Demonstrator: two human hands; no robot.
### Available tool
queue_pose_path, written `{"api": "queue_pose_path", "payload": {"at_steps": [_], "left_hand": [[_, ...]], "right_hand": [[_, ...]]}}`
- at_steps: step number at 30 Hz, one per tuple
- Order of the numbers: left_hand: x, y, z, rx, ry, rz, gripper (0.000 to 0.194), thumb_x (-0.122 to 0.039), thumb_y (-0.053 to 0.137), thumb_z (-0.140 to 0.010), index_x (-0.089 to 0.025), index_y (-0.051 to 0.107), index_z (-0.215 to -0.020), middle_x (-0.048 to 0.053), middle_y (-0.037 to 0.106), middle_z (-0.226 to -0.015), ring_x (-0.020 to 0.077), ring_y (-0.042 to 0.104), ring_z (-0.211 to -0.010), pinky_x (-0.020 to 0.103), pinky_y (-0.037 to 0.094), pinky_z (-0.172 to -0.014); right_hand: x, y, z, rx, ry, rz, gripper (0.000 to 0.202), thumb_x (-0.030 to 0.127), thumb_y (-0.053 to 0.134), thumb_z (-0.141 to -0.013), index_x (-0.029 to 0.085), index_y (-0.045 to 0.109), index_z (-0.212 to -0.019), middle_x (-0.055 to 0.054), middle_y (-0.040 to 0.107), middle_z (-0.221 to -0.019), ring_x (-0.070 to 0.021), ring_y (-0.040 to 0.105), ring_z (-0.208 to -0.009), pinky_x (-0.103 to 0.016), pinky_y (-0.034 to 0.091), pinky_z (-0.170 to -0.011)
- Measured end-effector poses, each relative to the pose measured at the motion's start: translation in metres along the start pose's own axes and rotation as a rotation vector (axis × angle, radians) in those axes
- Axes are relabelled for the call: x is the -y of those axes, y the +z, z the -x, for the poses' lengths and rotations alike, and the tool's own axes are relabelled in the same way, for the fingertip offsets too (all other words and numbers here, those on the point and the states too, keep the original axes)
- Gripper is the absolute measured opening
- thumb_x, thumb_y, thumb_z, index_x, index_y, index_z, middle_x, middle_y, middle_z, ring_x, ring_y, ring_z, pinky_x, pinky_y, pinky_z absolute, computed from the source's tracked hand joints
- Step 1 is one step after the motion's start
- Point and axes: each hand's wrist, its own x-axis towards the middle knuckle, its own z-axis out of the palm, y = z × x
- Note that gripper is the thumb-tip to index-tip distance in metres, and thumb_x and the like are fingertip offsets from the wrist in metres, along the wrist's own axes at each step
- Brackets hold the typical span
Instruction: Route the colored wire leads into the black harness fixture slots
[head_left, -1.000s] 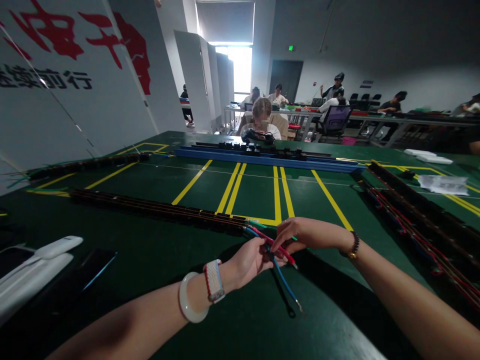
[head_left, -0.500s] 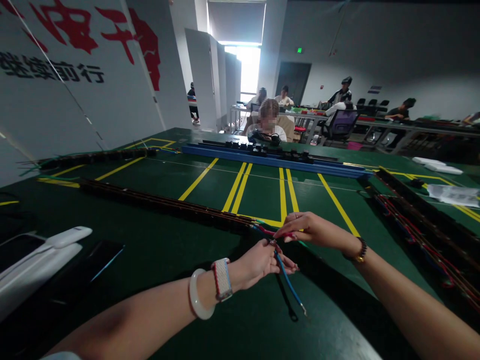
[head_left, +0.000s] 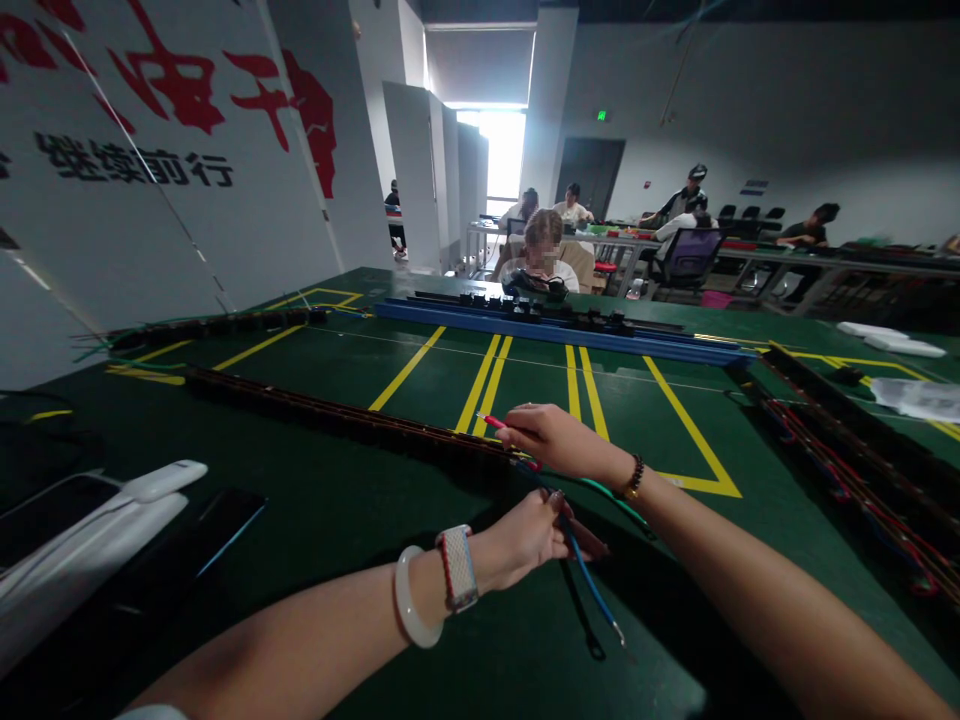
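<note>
My left hand [head_left: 525,545] is closed in a pinch on a blue wire [head_left: 592,592], whose end with a metal tip hangs down toward me. Farther up, my right hand [head_left: 570,440] grips a red wire [head_left: 491,421], its tip pointing left over the long dark wire bundle [head_left: 360,418]. That bundle runs from the left to just short of my hands, where the coloured wires come out. A green wire [head_left: 622,510] lies on the table below my right wrist. A dark strip ending in a loop [head_left: 596,648] lies beside the blue wire.
Across the green table [head_left: 337,620], marked with yellow tape [head_left: 694,430], a blue rail [head_left: 555,330] carries black parts. More wire bundles [head_left: 840,470] lie at right. White objects and a dark slab [head_left: 225,530] lie at left. A person [head_left: 544,255] sits beyond the table.
My right hand has moved left and away from my left hand, bending the red wire back toward the bundle. My left hand stays on the blue wire. The view has shifted slightly.
</note>
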Motion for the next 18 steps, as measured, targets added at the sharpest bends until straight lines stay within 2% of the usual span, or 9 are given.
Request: {"api": "queue_pose_path", "payload": {"at_steps": [4,6,9,11,14,18], "left_hand": [[-0.002,0.002,0.002,0.025,0.016,0.020,0.022,-0.025,0.025,-0.093,-0.015,0.045,-0.090,0.015,0.065,-0.080,0.0228,0.066,-0.080,0.046,0.043,-0.090],[-0.003,0.003,0.002,0.027,0.031,0.016,0.020,-0.024,0.029,-0.092,-0.014,0.045,-0.094,0.015,0.064,-0.082,0.0230,0.066,-0.081,0.045,0.043,-0.089],[-0.003,0.003,0.003,-0.027,0.006,0.004,0.016,-0.024,0.029,-0.092,-0.015,0.041,-0.093,0.014,0.063,-0.081,0.0222,0.066,-0.082,0.043,0.044,-0.089],[-0.003,0.003,0.003,-0.056,-0.019,-0.011,0.016,-0.024,0.027,-0.093,-0.015,0.039,-0.092,0.014,0.063,-0.081,0.0215,0.066,-0.082,0.042,0.044,-0.090],[-0.002,0.005,0.005,-0.076,-0.013,-0.025,0.013,-0.023,0.027,-0.093,-0.015,0.038,-0.093,0.015,0.063,-0.083,0.0217,0.066,-0.084,0.040,0.045,-0.090],[-0.004,0.007,0.008,-0.099,0.017,-0.061,0.012,-0.025,0.029,-0.093,-0.016,0.037,-0.093,0.012,0.062,-0.082,0.0227,0.066,-0.083,0.041,0.046,-0.087]], "right_hand": [[-0.001,-0.008,0.030,0.089,-0.023,-0.126,0.028,0.040,0.049,-0.090,0.016,0.063,-0.088,-0.004,0.058,-0.084,-0.0132,0.053,-0.078,-0.025,0.042,-0.071],[-0.008,-0.009,0.049,0.109,0.040,-0.134,0.029,0.042,0.055,-0.086,0.018,0.063,-0.100,-0.005,0.057,-0.092,-0.0148,0.054,-0.083,-0.028,0.044,-0.075],[-0.030,-0.001,0.078,0.050,0.197,-0.116,0.036,0.042,0.057,-0.084,0.020,0.059,-0.112,-0.007,0.055,-0.101,-0.0165,0.054,-0.088,-0.032,0.046,-0.079],[-0.046,0.009,0.093,0.004,0.287,-0.103,0.035,0.041,0.056,-0.085,0.019,0.059,-0.112,-0.008,0.056,-0.101,-0.0172,0.055,-0.088,-0.033,0.047,-0.079],[-0.063,0.022,0.104,-0.015,0.357,-0.086,0.028,0.040,0.055,-0.086,0.017,0.063,-0.100,-0.007,0.060,-0.093,-0.0173,0.056,-0.082,-0.031,0.047,-0.074],[-0.068,0.028,0.102,-0.011,0.393,-0.108,0.028,0.041,0.052,-0.087,0.015,0.063,-0.089,-0.006,0.063,-0.086,-0.0160,0.057,-0.076,-0.028,0.044,-0.069]]}}
